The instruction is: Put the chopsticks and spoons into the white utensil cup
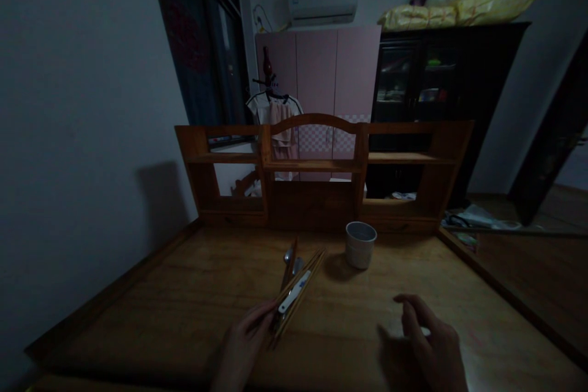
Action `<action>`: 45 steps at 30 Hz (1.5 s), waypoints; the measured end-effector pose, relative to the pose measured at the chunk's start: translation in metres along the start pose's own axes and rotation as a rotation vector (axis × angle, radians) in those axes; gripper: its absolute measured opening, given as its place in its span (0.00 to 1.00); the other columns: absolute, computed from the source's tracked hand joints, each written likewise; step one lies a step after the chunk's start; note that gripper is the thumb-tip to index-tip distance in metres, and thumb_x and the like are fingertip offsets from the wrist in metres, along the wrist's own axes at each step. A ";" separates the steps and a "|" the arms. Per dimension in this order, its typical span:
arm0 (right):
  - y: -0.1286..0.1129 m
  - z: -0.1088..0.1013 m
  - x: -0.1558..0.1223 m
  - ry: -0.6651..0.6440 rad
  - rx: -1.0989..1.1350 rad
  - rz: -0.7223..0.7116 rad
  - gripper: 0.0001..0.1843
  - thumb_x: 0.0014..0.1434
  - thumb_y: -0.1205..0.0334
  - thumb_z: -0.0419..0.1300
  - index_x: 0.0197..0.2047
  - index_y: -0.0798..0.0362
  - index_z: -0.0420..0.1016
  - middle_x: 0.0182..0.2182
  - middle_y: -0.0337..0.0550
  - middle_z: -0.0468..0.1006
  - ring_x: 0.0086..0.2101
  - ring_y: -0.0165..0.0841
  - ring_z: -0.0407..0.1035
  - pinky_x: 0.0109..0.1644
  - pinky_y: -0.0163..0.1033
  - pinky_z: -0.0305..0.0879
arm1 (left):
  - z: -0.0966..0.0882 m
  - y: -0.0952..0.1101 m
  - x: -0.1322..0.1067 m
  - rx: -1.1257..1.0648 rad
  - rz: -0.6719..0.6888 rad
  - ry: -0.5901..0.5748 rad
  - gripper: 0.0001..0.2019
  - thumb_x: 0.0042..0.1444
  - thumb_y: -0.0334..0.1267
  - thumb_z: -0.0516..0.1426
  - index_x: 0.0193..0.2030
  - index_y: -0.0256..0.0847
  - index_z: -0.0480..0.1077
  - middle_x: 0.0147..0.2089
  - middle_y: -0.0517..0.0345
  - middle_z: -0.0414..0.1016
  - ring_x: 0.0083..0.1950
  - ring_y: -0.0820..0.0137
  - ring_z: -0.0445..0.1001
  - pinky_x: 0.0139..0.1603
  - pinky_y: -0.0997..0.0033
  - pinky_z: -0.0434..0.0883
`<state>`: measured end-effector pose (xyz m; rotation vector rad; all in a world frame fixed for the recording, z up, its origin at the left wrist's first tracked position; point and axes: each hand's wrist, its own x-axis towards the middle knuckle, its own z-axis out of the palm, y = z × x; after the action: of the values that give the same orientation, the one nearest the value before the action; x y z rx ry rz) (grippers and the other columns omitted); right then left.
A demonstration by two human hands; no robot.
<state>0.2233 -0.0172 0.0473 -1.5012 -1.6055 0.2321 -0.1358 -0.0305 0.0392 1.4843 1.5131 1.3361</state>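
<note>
Nearest the camera in the head view, the right hand [429,343] is hovering over the near part of the bench [184,294], its fingers curving loosely apart and holding nothing visible. Opposite it, the left hand [248,340] is reaching in from the near side, its fingers apparently gripping a loose bundle around its near half; how many pieces they are pinching is not showing. The bundle, lying aslant near the middle of the bench, is comprising chopsticks [316,258], a white-handled utensil [294,292] and spoons [287,255], whose bowls are pointing away from the person. The far ends are fanning out, probably because the fingers are gathering the pieces at one place only. Beyond and to the right, a metal cup [361,251] is standing upright, apart from both hands, its mouth facing upward and probably serving as a holder for slender items. Behind everything, a wooden shelf [312,205] is bordering the far edge.
</note>
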 end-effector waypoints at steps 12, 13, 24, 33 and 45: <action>-0.004 -0.003 0.001 -0.026 -0.007 0.002 0.18 0.66 0.48 0.46 0.44 0.48 0.70 0.30 0.37 0.76 0.27 0.31 0.71 0.33 0.31 0.63 | 0.008 -0.012 0.002 -0.059 0.008 0.092 0.10 0.49 0.44 0.60 0.34 0.43 0.78 0.43 0.53 0.80 0.47 0.60 0.77 0.50 0.64 0.75; -0.004 -0.003 0.001 -0.028 -0.004 0.002 0.18 0.66 0.48 0.45 0.44 0.48 0.70 0.31 0.37 0.76 0.27 0.31 0.71 0.33 0.31 0.63 | 0.008 -0.013 0.001 -0.074 0.006 0.083 0.10 0.49 0.44 0.60 0.34 0.43 0.78 0.42 0.53 0.80 0.46 0.60 0.77 0.49 0.64 0.75; -0.004 -0.002 0.000 -0.029 0.006 0.004 0.18 0.66 0.48 0.46 0.44 0.48 0.70 0.31 0.38 0.77 0.27 0.31 0.72 0.32 0.31 0.64 | 0.011 -0.013 0.001 0.059 0.076 0.082 0.11 0.50 0.44 0.61 0.37 0.41 0.76 0.49 0.47 0.75 0.50 0.58 0.74 0.54 0.58 0.71; -0.003 -0.002 0.000 -0.027 -0.003 -0.009 0.18 0.66 0.48 0.45 0.44 0.49 0.71 0.28 0.37 0.76 0.25 0.32 0.70 0.31 0.32 0.63 | 0.007 -0.019 0.000 -0.050 0.039 0.070 0.13 0.53 0.46 0.57 0.40 0.41 0.76 0.48 0.50 0.76 0.50 0.61 0.75 0.54 0.63 0.72; -0.003 -0.002 0.001 -0.011 -0.049 -0.041 0.19 0.66 0.49 0.45 0.45 0.50 0.72 0.33 0.41 0.79 0.28 0.33 0.73 0.33 0.31 0.66 | 0.000 -0.016 -0.002 0.068 0.009 0.238 0.19 0.54 0.53 0.54 0.41 0.41 0.74 0.43 0.50 0.78 0.44 0.59 0.77 0.47 0.61 0.74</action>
<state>0.2233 -0.0178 0.0508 -1.5045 -1.6600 0.1799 -0.1401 -0.0305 0.0241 1.4143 1.7172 1.5247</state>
